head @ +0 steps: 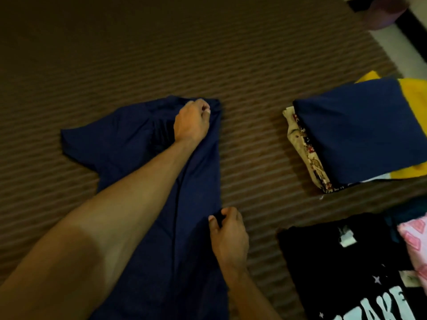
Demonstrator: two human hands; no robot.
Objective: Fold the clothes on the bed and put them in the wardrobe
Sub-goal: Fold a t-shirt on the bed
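I see a navy shirt point(143, 181) lying on the brown ribbed bed point(115, 54), folded lengthwise. My left hand point(191, 122) pinches its far edge near the collar; my right hand point(227, 236) pinches the near right edge. To the right sits a folded stack point(355, 135): navy on top, yellow and a floral print beneath. Nearer lies a black T-shirt point(335, 269) with large white lettering, only "AK" readable, a white neck label too blurred to read. A pink patterned cloth point(413, 241) touches it.
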